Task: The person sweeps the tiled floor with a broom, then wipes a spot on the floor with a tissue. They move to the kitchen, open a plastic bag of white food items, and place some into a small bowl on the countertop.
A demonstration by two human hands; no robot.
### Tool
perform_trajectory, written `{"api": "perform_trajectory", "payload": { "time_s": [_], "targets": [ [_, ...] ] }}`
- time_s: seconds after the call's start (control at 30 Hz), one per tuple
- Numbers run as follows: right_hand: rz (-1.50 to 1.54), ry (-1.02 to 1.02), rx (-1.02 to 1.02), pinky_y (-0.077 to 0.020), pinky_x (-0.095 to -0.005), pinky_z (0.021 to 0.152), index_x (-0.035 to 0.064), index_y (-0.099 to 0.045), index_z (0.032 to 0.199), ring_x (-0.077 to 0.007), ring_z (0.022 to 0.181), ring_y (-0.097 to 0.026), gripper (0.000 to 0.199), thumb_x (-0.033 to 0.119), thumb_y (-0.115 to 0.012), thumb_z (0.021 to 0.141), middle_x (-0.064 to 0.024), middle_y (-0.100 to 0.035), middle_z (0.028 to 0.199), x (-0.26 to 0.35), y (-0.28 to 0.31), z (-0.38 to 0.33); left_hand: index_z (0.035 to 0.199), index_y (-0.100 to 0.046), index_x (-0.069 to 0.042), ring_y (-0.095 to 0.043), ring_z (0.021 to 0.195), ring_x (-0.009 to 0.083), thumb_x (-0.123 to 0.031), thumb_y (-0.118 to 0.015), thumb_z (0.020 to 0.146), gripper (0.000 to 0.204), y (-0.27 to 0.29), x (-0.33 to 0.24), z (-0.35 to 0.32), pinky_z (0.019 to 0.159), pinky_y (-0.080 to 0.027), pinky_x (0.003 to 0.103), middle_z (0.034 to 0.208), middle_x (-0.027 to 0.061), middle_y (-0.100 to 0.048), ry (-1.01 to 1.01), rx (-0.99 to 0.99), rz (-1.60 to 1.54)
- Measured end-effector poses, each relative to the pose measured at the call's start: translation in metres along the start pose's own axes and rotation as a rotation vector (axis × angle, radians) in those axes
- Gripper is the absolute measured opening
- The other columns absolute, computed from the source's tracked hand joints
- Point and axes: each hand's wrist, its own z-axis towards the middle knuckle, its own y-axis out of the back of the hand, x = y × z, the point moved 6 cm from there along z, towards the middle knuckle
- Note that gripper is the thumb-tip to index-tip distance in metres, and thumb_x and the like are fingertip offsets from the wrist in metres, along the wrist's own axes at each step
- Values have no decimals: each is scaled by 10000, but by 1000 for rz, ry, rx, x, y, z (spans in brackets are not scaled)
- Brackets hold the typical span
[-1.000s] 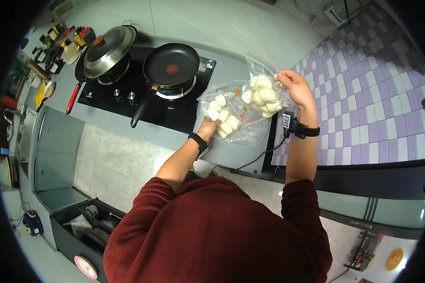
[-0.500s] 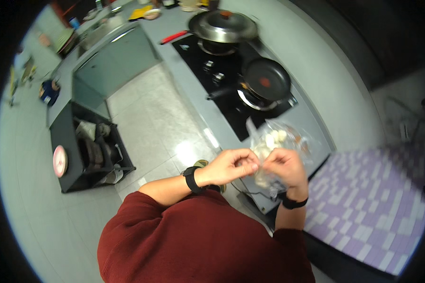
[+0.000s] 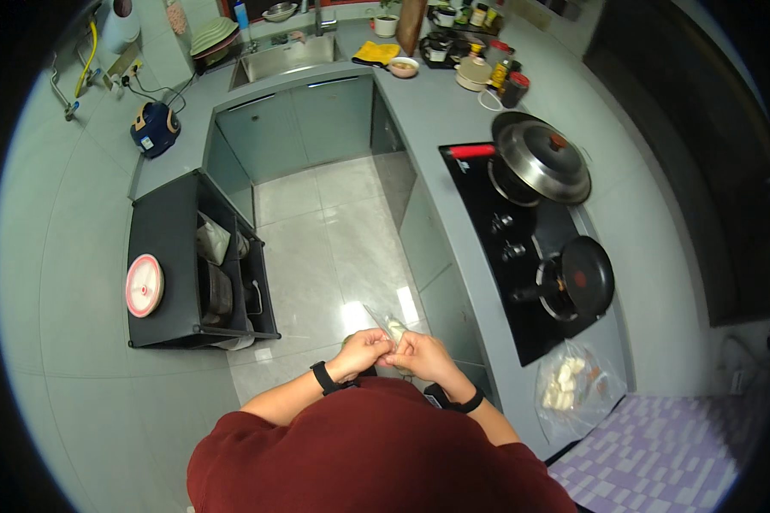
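On the left, a round pink-rimmed dish [image 3: 145,285] sits on the dark shelf [image 3: 167,218], well apart from the hands. In the middle, a clear bag [image 3: 388,323] with pale lumps inside hangs from both hands over the floor [image 3: 312,248]. If the pinch slips, or the thin plastic tears under a pull, the lumps could drop there; whether its mouth is sealed is hidden by the fingers. Further right, the frying pan [image 3: 587,278] has its handle toward the near side of the stove [image 3: 505,274], where a swinging sleeve could catch it. Just beyond lies a second bag of lumps on the tabletop [image 3: 464,256]; an elbow might drag its loose plastic.

The left hand [image 3: 364,352] comes in bent inward, thumb and fingers pinching the bag's top. The right hand [image 3: 423,355] mirrors it, fingers curled, fingertips meeting the left's close before the body.
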Motion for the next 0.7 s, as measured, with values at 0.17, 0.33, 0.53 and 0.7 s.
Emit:
{"api": "perform_trajectory", "payload": {
  "time_s": [0.17,0.33,0.53,0.7],
  "targets": [
    [-151,88,30,-481,-345,617,61,-564,774,-227,657,-625,286,288,-738,781,-84,-641,694,70,-18,84,845,-569,-15,-594,677,83,-100,-546,935,125,86,-46,18,622,-506,222,762,20,-605,-186,-97,-85],
    [-292,213,0,-487,-412,624,42,-563,819,-319,697,-644,239,263,-649,840,-137,-650,707,123,-15,159,832,-568,-16,-599,673,93,-84,-558,939,127,146,-95,44,632,-510,229,766,35,-621,-344,-191,-112],
    [-513,366,-7,-484,-447,586,39,-583,821,-357,674,-634,216,253,-590,850,-156,-643,706,168,-11,267,840,-570,-7,-606,686,99,-72,-556,941,121,220,-147,91,655,-521,246,799,51,-642,-441,-384,-44],
    [-535,431,133,-490,-470,605,58,-616,789,-368,715,-643,231,289,-614,792,-169,-652,724,198,15,382,836,-564,-4,-590,701,100,-70,-555,942,125,270,-212,146,675,-504,241,789,41,-634,-510,-457,20]
  ]
}}
